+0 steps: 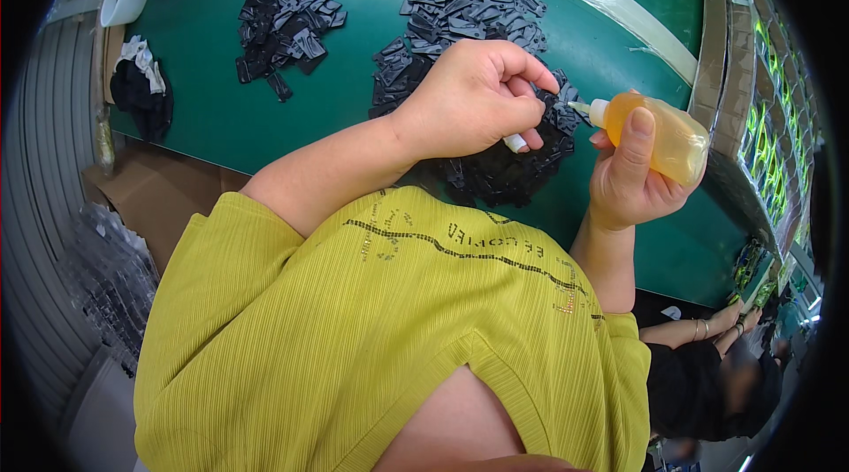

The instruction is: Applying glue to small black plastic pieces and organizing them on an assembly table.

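On the left of the green desk (221, 118), a smaller heap of black plastic clips (287, 16) lies apart from the bigger heap (460, 12) under the hands; which heap is finished I cannot tell, so progress looks like mid-batch at best. The left hand (473, 100) has its grip clenched round a small white-tipped piece (515, 143), fingers curled tight. Just beside it, the right hand (632, 184) grasps a squeeze bottle (663, 140) of amber liquid, translucent, part full, white nozzle aimed toward the left hand's fingers.
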A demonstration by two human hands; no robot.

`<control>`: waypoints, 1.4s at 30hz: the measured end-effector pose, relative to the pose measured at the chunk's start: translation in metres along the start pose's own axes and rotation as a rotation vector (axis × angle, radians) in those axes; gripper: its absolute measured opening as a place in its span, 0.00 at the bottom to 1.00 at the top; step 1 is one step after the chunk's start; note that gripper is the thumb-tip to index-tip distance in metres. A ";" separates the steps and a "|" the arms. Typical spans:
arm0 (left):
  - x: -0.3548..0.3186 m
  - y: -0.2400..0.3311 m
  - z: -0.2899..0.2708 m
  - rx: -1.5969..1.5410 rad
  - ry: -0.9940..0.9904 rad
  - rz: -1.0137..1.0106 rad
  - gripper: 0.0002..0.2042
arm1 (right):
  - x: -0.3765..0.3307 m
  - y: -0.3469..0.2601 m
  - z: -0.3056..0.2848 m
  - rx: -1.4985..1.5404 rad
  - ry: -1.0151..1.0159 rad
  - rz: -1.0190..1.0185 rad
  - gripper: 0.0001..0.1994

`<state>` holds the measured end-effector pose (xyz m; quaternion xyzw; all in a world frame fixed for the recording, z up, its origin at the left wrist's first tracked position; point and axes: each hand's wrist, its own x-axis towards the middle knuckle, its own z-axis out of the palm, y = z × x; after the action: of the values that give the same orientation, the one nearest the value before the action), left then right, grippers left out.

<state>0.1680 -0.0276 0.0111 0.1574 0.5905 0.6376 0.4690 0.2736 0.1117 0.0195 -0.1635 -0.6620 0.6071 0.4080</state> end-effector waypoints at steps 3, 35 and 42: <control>0.000 0.000 0.000 0.011 -0.005 0.001 0.09 | 0.000 0.000 0.000 -0.006 -0.001 0.000 0.16; 0.000 0.006 -0.001 -0.110 0.038 -0.075 0.10 | -0.007 -0.003 0.001 0.157 -0.100 0.062 0.13; 0.001 0.004 -0.002 -0.099 0.038 -0.065 0.10 | -0.008 -0.003 0.001 0.148 -0.094 0.083 0.14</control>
<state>0.1643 -0.0270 0.0140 0.1026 0.5718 0.6532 0.4856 0.2786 0.1046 0.0193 -0.1315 -0.6265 0.6777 0.3618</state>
